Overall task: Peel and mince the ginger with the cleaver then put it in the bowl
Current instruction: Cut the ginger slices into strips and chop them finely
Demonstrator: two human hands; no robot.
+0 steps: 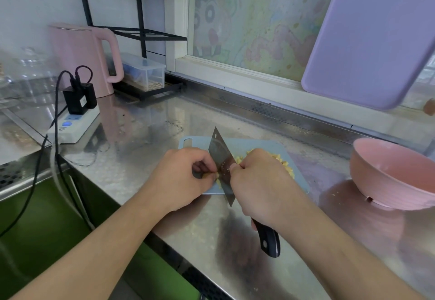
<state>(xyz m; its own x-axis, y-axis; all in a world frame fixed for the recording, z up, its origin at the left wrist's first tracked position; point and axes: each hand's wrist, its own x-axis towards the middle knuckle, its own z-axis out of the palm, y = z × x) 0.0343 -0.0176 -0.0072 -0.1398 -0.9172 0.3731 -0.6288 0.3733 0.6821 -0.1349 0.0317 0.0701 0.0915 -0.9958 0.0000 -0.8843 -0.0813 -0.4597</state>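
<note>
The ginger (286, 166) lies as a yellow chopped heap on the blue cutting board (259, 145), mostly behind my right hand (256, 179), and a small uncut piece (208, 176) is pinched in the grip of my left hand (181, 177), fingers curled around it just beside the blade. My right hand is clamped around the cleaver (222, 158) near the top of the handle, the blade standing on the board. I think the mincing is not finished, so I should keep my left fingertips tucked back from the edge, cut this piece thin, then rock the blade over the whole heap. The pink bowl (388, 174) waits on the tabletop (146, 158) to the right, apart from the board.
</note>
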